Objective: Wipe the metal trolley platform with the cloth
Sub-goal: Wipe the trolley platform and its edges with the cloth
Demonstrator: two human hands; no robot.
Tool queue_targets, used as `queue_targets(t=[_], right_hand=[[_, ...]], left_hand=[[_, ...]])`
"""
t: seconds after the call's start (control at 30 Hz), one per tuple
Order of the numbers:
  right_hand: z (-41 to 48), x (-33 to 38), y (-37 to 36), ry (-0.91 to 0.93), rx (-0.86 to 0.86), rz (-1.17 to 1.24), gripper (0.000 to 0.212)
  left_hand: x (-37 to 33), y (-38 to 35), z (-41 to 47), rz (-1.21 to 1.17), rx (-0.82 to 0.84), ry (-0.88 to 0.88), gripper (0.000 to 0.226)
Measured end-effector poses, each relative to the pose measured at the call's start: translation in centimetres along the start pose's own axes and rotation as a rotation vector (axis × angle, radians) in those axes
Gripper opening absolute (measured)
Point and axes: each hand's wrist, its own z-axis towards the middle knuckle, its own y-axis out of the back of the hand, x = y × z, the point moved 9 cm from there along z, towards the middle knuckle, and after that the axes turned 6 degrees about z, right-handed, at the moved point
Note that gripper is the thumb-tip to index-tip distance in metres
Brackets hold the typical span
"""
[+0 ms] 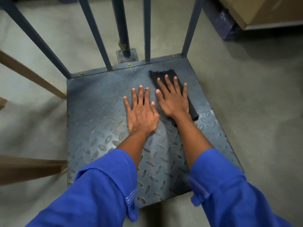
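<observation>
The right grip [173,102], a bare hand, lies flat with its fingers [168,86] straight and spread, pressing down on a black ribbed cloth [192,111] folded into a long strip. It pinches nothing; the palm and fingers simply cover most of the strip. The cloth sits on the far right part of a blue-grey diamond-patterned metal trolley platform [98,112], its far end close to the platform's far rim and its near end showing beside the wrist. Just to the left, the left grip [141,115] is also flat and spread, palm down straight on the bare metal near the middle of the platform, its thumb close to the right grip's thumb. Both forearms run toward the near edge, where rolled-up bright blue sleeves [101,194] cover them. Along the far rim stand dark blue upright metal bars [91,30], and a round dark post [122,30] rises from a bolted plate [126,57] just beyond that rim. The trolley stands on a grey concrete floor [246,95]. Brown wooden boards [29,74] lie at the left, one reaching the platform's left edge. At the far right are a tan cardboard box [262,12] and a dark blue box [224,23] beside it.
</observation>
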Motion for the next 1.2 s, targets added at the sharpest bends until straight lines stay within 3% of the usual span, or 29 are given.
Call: queue_targets(t=[0.23, 0.4, 0.5, 1.2], right_hand=[[-0.8, 0.7, 0.3, 0.060, -0.010, 0.015, 0.060], [-1.6, -4.2, 1.6, -0.222, -0.142, 0.044, 0.065], [-1.2, -5.4, 1.9, -0.281, -0.167, 0.027, 0.065], [0.8, -1.8, 0.8, -0.126, -0.077, -0.028, 0.062]], left_hand=[[0.0, -0.2, 1.4, 0.013, 0.019, -0.019, 0.066], [0.0, -0.1, 1.8, 0.005, 0.015, -0.038, 0.066], [0.2, -0.3, 2.4, 0.008, 0.007, -0.034, 0.067], [0.5, 0.8, 4.0, -0.026, -0.032, -0.032, 0.066]])
